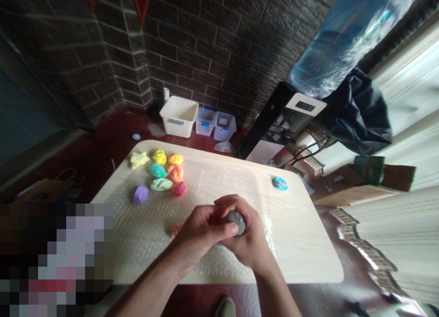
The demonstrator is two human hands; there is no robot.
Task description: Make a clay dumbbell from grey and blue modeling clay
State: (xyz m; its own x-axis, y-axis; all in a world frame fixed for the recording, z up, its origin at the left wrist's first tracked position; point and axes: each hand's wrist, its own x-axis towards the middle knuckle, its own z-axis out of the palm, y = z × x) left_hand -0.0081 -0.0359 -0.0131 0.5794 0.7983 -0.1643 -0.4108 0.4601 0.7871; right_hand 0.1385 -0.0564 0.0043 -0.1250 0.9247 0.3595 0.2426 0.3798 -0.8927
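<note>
A lump of grey modelling clay [236,221] is held between my two hands above the bubble wrap [219,179] on the table. My left hand [202,228] presses its thumb onto the front of the clay. From the other side, my right hand [248,234] curls its fingers around it. Partly hidden behind my left wrist lies a brownish-pink clay lump [176,230]. A bit of something blue [221,244] peeks out below my hands. Farther left sit several coloured clay lumps, among them a purple one [140,195], a red one [179,189] and a teal one [158,170].
A round blue piece [280,183] with a pinkish stripe rests at the right of the pale wooden table [305,234]. Behind the table stand a white basket [179,118], two clear bins [224,126] and a water dispenser [277,125]. Pixelation covers the lower left.
</note>
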